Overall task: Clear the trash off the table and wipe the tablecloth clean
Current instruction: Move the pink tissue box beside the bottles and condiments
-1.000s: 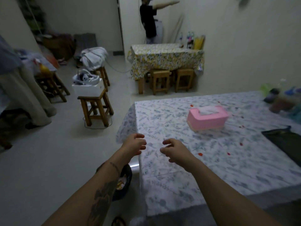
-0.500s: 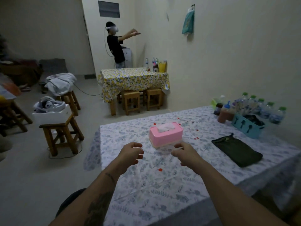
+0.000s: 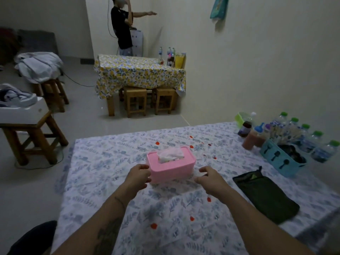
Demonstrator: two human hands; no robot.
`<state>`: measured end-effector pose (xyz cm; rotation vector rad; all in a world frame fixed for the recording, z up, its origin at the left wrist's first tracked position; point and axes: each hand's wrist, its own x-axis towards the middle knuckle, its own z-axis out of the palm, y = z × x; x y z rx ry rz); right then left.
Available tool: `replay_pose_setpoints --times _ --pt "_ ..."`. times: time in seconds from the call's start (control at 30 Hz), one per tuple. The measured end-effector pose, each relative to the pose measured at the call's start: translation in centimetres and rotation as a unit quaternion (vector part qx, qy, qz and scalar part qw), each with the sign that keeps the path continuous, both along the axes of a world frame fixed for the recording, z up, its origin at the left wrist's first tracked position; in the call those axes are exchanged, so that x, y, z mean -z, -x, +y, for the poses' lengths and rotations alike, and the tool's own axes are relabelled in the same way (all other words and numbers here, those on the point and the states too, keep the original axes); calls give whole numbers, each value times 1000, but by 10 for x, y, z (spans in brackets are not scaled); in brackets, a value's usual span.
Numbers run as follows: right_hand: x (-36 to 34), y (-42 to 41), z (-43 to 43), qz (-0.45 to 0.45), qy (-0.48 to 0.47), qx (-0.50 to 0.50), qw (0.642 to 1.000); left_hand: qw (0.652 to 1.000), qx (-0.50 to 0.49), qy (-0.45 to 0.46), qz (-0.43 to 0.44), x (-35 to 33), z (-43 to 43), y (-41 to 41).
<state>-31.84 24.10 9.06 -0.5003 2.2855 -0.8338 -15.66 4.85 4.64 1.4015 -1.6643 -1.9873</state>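
A pink tissue box [image 3: 172, 163] with a tissue poking out of its top stands mid-table on the blue-and-white leaf tablecloth [image 3: 103, 173]. Several small red spots [image 3: 153, 226] dot the cloth in front of and behind the box. My left hand [image 3: 138, 176] reaches the box's left side, fingers curled and touching or nearly touching it. My right hand [image 3: 209, 178] hovers just right of the box's front corner, fingers apart, holding nothing.
A dark green cloth pouch [image 3: 265, 195] lies to the right. At the far right stand sauce bottles [image 3: 253, 138], a blue basket [image 3: 279, 158] and water bottles [image 3: 321, 150]. Wooden stools [image 3: 29, 138] and a yellow-clothed table [image 3: 139, 72] stand beyond; a person [image 3: 122, 26] is at the back.
The view has swung right and toward the table. Both hands have moved forward from the table's near edge to either side of the pink tissue box.
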Motion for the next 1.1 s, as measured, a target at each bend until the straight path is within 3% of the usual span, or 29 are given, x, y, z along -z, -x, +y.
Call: replay_pose_setpoints --times 0.33,0.47,0.7,0.83,1.1 --pt "40 79 -53 -14 -36 -42 998 986 -161 -5 -39 41 -13 69" --pt "56 104 -71 -21 -8 -44 999 983 -160 10 -88 42 -3 76" --pt "63 141 -70 -122 43 -17 991 978 -203 27 -35 14 28 116" --pt "58 190 -28 -122 52 44 990 983 -160 92 2 -3 38 183" --pt "50 306 58 -74 94 212 970 978 35 201 29 -10 68 365"
